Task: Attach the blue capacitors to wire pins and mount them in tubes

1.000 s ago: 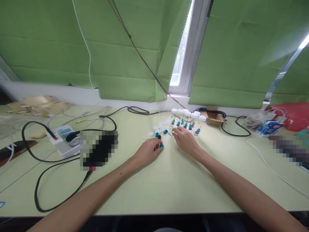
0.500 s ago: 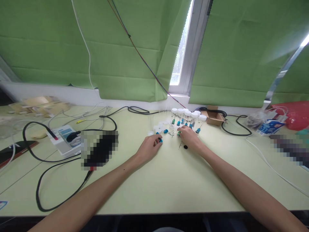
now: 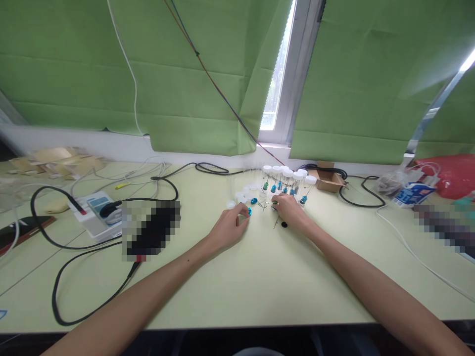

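Note:
At the middle of the table, my left hand curls its fingers and thumb around a small shiny blue piece at the fingertips. My right hand is closed at the fingertips on a small green piece, mostly hidden by the fingers. Between the hands lie another blue piece and some thin metal bits. A black disc rests just below my right hand. Behind it stand several clear tubes with white caps, with blue and green pieces inside.
Clear tubes and white caps lie beyond my left hand. An opened cardboard box and black cable stand at the back right. On the left are a white power strip and a looped black cable. A red bag sits far right.
The blue piece at my left fingertips has shifted slightly up and right, and the dark bits beside those fingers no longer show. My right hand stays nearly in place. The view has shifted slightly.

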`<state>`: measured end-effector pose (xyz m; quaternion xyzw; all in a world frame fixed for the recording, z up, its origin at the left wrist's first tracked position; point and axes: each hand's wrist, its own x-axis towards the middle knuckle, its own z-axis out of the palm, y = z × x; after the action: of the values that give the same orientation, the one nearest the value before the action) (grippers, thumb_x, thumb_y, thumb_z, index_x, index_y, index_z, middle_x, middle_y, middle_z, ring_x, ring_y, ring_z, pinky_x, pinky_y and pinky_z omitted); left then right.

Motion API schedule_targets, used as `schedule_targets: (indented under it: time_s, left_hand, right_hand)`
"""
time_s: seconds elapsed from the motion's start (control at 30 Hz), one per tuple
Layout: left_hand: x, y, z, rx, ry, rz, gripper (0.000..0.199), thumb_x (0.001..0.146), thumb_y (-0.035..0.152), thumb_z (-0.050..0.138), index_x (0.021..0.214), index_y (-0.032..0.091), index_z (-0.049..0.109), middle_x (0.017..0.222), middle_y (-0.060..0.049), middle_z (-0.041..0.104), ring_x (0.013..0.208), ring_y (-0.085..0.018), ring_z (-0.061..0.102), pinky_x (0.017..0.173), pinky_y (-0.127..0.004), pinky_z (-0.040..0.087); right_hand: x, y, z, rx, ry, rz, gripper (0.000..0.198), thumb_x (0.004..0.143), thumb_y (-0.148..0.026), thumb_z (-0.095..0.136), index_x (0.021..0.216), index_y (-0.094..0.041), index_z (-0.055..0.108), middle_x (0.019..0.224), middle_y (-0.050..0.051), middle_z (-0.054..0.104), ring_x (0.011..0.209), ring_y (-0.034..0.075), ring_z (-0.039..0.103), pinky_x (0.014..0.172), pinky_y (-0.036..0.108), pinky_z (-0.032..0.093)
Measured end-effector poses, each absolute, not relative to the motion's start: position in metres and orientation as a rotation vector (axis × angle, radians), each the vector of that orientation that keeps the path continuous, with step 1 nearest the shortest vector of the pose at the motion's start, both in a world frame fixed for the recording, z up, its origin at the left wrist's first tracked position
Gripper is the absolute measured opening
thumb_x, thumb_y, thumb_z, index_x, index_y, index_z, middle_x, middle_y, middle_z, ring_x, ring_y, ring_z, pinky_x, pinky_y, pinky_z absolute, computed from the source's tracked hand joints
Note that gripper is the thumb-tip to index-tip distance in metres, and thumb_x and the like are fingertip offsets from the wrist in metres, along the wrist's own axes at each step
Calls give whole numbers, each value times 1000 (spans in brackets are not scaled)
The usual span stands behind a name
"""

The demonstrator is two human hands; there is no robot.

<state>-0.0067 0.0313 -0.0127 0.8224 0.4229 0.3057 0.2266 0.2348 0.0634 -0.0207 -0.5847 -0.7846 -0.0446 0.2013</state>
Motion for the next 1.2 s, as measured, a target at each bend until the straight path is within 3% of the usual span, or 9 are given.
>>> schedule_targets:
  time_s: [0.13, 0.23, 0.3, 0.37, 0.47, 0.57, 0.7, 0.9, 1.2]
  left_hand:
    - [-8, 33, -13, 2309, 1199, 792, 23, 85, 33, 49, 102, 22, 58, 89, -1, 68, 54, -11, 48, 57, -25, 37]
    - [-9, 33, -12, 2340, 1222, 755, 28, 85, 34, 49, 107, 21, 59, 61, 3, 57, 55, -14, 50, 57, -26, 36]
    - [-9, 34, -12, 2341, 1221, 749, 28, 85, 35, 49, 107, 21, 60, 54, 5, 50, 54, -14, 50, 56, -25, 36]
    - [-9, 34, -12, 2333, 1214, 761, 27, 85, 35, 49, 105, 21, 61, 56, 4, 51, 54, -14, 48, 56, -25, 36]
    - [-8, 33, -12, 2305, 1188, 808, 25, 84, 34, 50, 101, 20, 61, 77, 0, 63, 54, -11, 48, 55, -25, 38]
    - [-7, 32, -13, 2276, 1165, 839, 25, 84, 34, 51, 102, 20, 60, 93, -1, 65, 54, -10, 47, 55, -25, 39]
    - [-6, 29, -12, 2293, 1163, 835, 22, 81, 35, 55, 97, 21, 59, 83, 1, 62, 55, -10, 47, 54, -24, 38]
    - [-4, 26, -10, 2390, 1170, 790, 17, 79, 35, 57, 72, 19, 55, 67, 2, 54, 58, -12, 47, 52, -25, 32]
    - [-4, 25, -7, 2431, 1142, 724, 15, 81, 25, 50, 68, 19, 53, 63, 2, 54, 57, -12, 46, 52, -25, 30]
  right_hand:
    - [235, 64, -21, -1631, -2185, -112, 15, 87, -9, 55, 93, -15, 67, 91, 10, 66, 86, 19, 61, 76, 27, 41]
    - [234, 65, -19, -1625, -2173, -116, 15, 88, -8, 54, 94, -14, 66, 94, 10, 65, 86, 19, 61, 78, 28, 41]
    - [233, 64, -17, -1603, -2155, -126, 17, 90, -9, 51, 95, -14, 65, 95, 11, 64, 86, 19, 60, 79, 29, 41]
    - [231, 62, -15, -1546, -2134, -134, 17, 91, -10, 49, 95, -14, 64, 94, 11, 62, 84, 19, 59, 78, 30, 42]
    - [222, 53, -11, -1411, -2120, -125, 13, 91, -13, 51, 96, -14, 62, 92, 10, 60, 82, 20, 57, 77, 31, 43]
    - [209, 40, -9, -1273, -2158, -43, 13, 91, -15, 51, 102, -16, 59, 93, 10, 60, 84, 20, 56, 76, 31, 44]
    - [188, 20, -9, -1170, -2215, 79, 19, 91, -17, 51, 110, -19, 53, 91, 7, 60, 84, 20, 55, 76, 31, 43]
    - [172, 5, -4, -1140, -2302, 155, 14, 92, -17, 49, 105, -18, 54, 92, 8, 61, 85, 20, 55, 75, 31, 43]
    - [172, 4, -5, -1158, -2321, 223, 18, 94, -22, 48, 110, -18, 55, 91, 8, 62, 86, 20, 57, 76, 31, 43]
